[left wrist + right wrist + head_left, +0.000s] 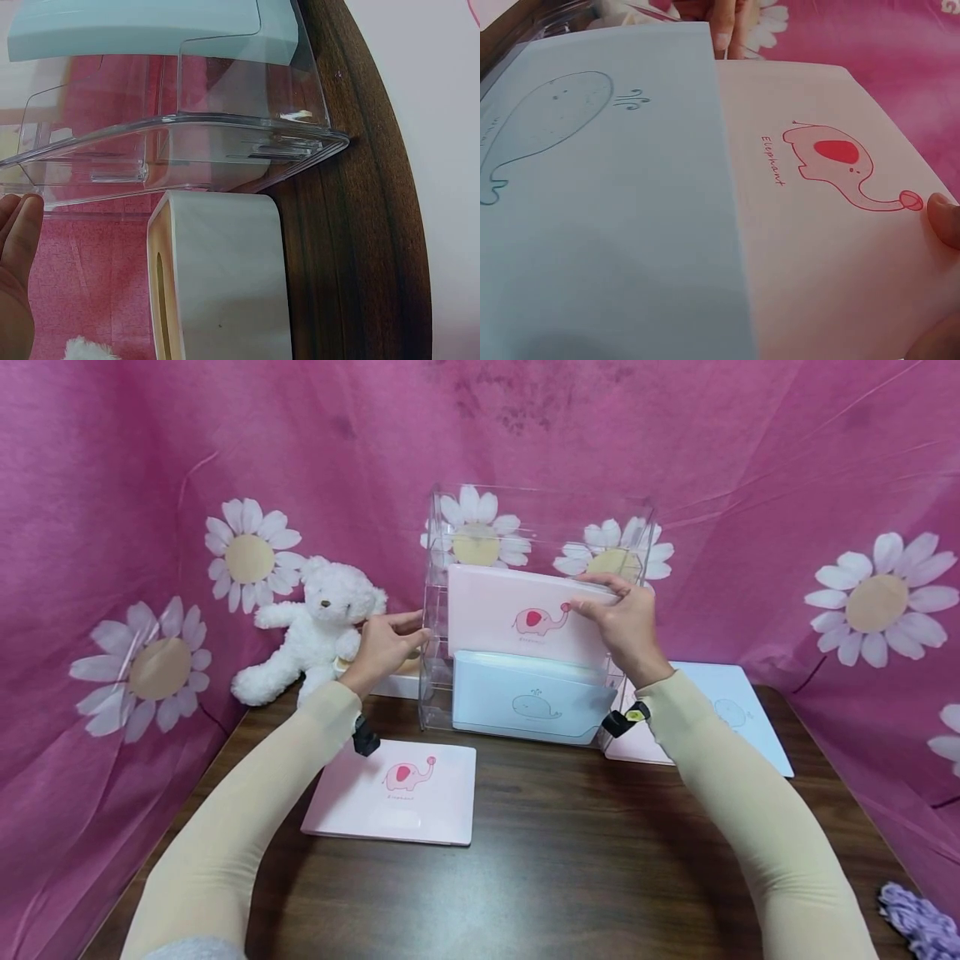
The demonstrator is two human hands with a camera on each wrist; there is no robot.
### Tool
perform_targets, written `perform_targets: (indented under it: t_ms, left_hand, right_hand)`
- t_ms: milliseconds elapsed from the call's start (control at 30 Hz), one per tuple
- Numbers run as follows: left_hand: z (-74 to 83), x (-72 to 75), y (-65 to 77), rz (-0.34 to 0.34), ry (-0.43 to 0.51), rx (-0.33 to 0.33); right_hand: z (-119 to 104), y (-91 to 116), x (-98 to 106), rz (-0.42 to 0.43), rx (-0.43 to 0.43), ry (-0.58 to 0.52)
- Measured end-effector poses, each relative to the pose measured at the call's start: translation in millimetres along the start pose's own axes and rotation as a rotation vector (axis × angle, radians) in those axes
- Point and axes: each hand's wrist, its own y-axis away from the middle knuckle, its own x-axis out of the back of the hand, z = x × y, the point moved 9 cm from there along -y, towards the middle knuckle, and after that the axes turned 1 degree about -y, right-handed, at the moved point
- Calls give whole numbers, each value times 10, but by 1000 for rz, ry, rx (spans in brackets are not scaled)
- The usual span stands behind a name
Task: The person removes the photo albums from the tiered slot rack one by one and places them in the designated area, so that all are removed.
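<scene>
My right hand (628, 622) grips the right end of a pink notebook (487, 610) with an elephant drawing, thumb on its front cover. The notebook stands upright in a clear tiered rack (540, 506), behind a pale blue notebook (491, 693) with a whale drawing. In the right wrist view the blue cover (630, 225) overlaps the pink one (802, 262), and the thumb tip lies near the elephant's ball. My left hand (386, 647) touches the rack's left side with extended fingers (22, 232).
Another pink elephant notebook (427, 810) lies flat at front left. Right of the rack lie a blue notebook (712, 681) and a pink one (637, 752). A white plush bear (300, 627) sits left, beside a white box (232, 277). Purple knitted material (918, 914) lies at lower right.
</scene>
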Motion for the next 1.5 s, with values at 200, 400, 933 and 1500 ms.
perform_targets:
  t_ms: [200,400,933,1500]
  left_hand:
    - [-4,11,-13,12,-59,-5]
    - [0,10,-3,9,-49,0]
    - [-29,1,-4,-2,0,20]
    - [-7,2,-15,10,0,4]
  right_hand:
    - [-96,2,88,60,41,-7]
    - [-255,21,196,107,112,-173]
    - [-429,225,457,161,73,-664]
    - [64,730,399,-59,-225,-623]
